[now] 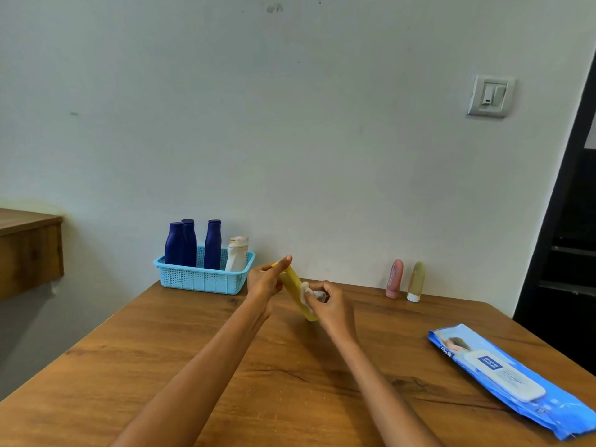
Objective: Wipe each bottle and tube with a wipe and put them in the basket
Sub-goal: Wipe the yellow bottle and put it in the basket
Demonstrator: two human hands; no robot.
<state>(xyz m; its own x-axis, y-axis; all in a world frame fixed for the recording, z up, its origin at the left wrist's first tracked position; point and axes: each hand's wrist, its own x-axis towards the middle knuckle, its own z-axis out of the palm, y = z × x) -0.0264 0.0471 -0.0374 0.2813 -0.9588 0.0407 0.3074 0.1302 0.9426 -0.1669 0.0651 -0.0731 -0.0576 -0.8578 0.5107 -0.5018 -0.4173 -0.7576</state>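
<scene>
My left hand (265, 283) grips the upper end of a yellow tube (295, 290), tilted above the wooden table (225, 366) so its length is exposed, while my right hand (327, 303) pinches a bunched wipe (306, 293) against its side — cleaning appears under way. The blue basket (203, 279) against the wall already holds three dark blue bottles (190, 243) and a white bottle (237, 254). A pink tube (394, 279) and an olive tube (415, 281) wait upright to the right, seemingly not yet wiped — the wipes pack (506, 375) lies near my right arm.
</scene>
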